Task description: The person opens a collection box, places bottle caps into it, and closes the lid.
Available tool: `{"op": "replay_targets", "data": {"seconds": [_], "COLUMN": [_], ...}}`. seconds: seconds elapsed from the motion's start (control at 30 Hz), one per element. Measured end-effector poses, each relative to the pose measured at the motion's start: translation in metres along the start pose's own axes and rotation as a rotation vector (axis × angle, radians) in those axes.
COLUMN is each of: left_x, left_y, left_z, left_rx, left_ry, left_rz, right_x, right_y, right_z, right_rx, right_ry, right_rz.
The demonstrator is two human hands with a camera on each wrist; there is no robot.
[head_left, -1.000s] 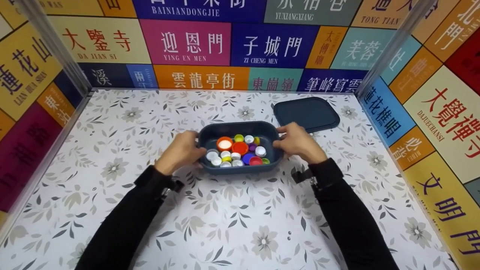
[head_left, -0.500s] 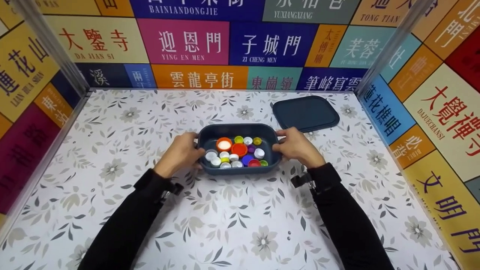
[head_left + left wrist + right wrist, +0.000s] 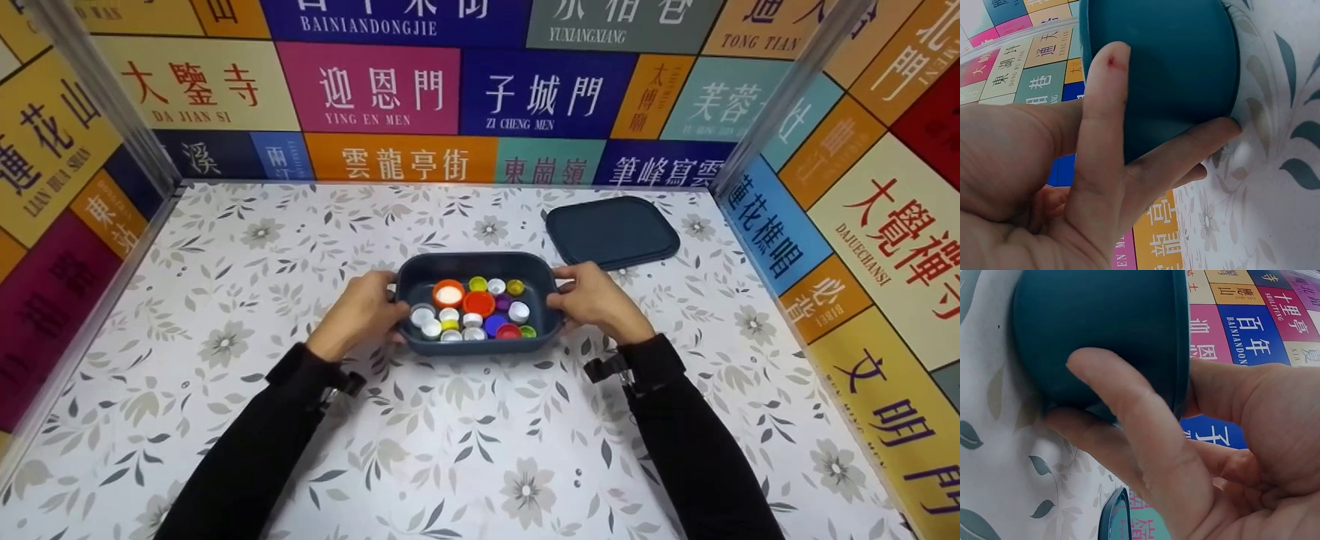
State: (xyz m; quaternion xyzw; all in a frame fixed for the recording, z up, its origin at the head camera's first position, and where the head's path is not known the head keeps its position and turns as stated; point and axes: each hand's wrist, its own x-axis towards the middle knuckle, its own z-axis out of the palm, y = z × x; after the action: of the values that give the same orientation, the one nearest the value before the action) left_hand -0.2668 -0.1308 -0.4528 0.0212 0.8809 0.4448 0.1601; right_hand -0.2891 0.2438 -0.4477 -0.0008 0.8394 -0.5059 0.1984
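Note:
A dark blue-green plastic box [image 3: 480,346] stands on the table with several bottle caps [image 3: 478,303] in it: orange, white, yellow, purple, blue, red and green. My left hand [image 3: 361,309] grips its left end, thumb over the rim and fingers along the outer wall. At the opposite end my right hand [image 3: 598,298] holds the rim the same way. In the left wrist view, fingers [image 3: 1103,107] lie against the outside of the box [image 3: 1176,62]. The right wrist view has fingers [image 3: 1129,391] on the other end wall of the box [image 3: 1100,315].
A matching dark lid [image 3: 613,231] lies flat behind the box to the right. White tabletop [image 3: 480,450] with a leaf and flower print surrounds both. Panels with coloured sign blocks [image 3: 367,88] wall in the back and sides.
The box, held in both hands, sits slightly lower in the head view. Its tilt has lessened and a yellow cap at the back right has shifted and shows more fully.

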Motion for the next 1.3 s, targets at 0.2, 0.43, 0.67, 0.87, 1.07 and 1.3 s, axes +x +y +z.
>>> {"op": "replay_targets", "data": {"seconds": [0.2,0.43,0.67,0.87,1.07,1.3], "left_x": [-0.003,-0.003,-0.001,-0.001,-0.001,-0.002], "left_y": [-0.002,-0.001,0.001,0.003,0.005,0.004], "left_z": [0.002,0.000,0.002,0.003,0.002,0.004], "left_rx": [-0.006,-0.018,0.004,0.032,0.020,0.022], "left_ry": [0.004,-0.014,0.007,0.029,0.030,0.031], "left_rz": [0.012,0.000,0.000,0.009,-0.010,-0.001], "right_x": [0.001,0.001,0.003,0.010,0.026,0.049], "right_y": [0.000,-0.003,-0.004,-0.002,0.003,0.020], "right_z": [-0.002,-0.004,-0.015,-0.032,-0.054,-0.081], "right_rx": [0.012,0.005,-0.036,-0.001,-0.120,-0.399], "right_ry": [-0.021,-0.025,0.036,0.126,0.283,0.467], "right_rz": [0.006,0.018,-0.001,-0.069,-0.128,-0.164]}}
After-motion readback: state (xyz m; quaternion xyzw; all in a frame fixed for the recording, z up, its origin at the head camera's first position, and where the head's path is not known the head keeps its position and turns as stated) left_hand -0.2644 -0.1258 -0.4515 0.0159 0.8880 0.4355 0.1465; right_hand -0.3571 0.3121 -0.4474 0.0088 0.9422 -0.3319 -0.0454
